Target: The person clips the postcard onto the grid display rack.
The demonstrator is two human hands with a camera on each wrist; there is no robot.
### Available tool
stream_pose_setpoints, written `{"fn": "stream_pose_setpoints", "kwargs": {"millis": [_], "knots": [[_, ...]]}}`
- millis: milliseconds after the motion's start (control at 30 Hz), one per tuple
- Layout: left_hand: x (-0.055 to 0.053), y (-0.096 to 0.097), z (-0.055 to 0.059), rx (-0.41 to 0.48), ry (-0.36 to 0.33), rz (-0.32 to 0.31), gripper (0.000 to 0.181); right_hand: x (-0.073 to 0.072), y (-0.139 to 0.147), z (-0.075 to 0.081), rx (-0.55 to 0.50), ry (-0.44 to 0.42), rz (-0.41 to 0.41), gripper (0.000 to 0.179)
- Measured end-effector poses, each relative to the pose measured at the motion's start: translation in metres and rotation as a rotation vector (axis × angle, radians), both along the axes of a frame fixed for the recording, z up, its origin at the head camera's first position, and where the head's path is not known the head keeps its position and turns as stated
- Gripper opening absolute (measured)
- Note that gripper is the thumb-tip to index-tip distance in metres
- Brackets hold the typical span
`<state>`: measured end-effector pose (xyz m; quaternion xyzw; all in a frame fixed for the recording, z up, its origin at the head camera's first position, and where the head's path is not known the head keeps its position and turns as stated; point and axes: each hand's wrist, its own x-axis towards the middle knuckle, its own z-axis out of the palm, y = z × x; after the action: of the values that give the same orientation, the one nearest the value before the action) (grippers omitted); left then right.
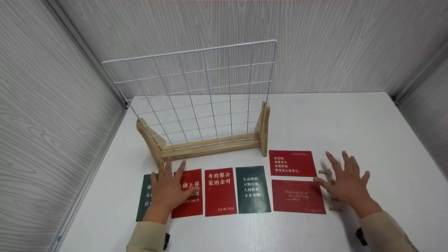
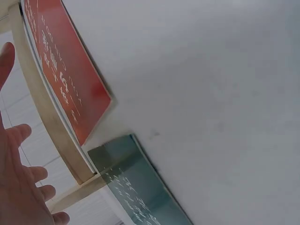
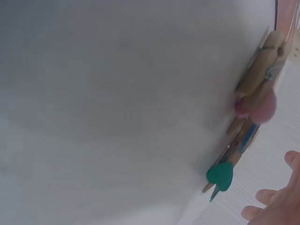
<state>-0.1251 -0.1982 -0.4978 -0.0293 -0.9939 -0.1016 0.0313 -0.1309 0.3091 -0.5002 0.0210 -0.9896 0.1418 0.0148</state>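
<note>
My left hand (image 1: 169, 190) is spread, fingers apart, above a dark green card (image 1: 140, 211) and a red card (image 1: 190, 208) with white lettering, partly covering both. To their right lie another red card (image 1: 220, 196) and a second green card (image 1: 252, 203). Two red cards, an upper one (image 1: 304, 162) and a lower one (image 1: 297, 206), lie sideways near my right hand (image 1: 350, 185). That hand also has its fingers spread and grips nothing. Under it are several small wooden clothespins (image 3: 260, 68), one with a green heart (image 3: 220, 174) and one with a pink ornament (image 3: 265, 108).
Behind the cards stands a white wire grid (image 1: 210, 70), leaning back in a wooden stand (image 1: 213, 148) with two upright side posts. The white table (image 1: 343, 119) meets grey wood-grain panels (image 1: 332, 45) at the back and sides.
</note>
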Motion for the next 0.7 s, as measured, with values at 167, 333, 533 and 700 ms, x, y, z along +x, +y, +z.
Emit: {"fn": "stream_pose_setpoints", "kwargs": {"millis": [167, 333, 533, 700], "knots": [[0.001, -0.006, -0.001, 0.001, 0.004, 0.005, 0.099, 0.001, 0.008, 0.002, 0.004, -0.004, -0.001, 0.093], [0.004, -0.012, -0.002, -0.009, -0.017, 0.001, 0.098, 0.001, 0.016, 0.001, -0.005, -0.026, -0.004, 0.093], [0.009, -0.022, -0.004, -0.023, -0.034, 0.003, 0.098, 0.002, 0.026, 0.000, -0.005, -0.026, -0.012, 0.093], [0.013, -0.032, -0.006, -0.012, -0.040, -0.001, 0.099, 0.004, 0.033, -0.002, 0.002, -0.020, -0.016, 0.092]]}}
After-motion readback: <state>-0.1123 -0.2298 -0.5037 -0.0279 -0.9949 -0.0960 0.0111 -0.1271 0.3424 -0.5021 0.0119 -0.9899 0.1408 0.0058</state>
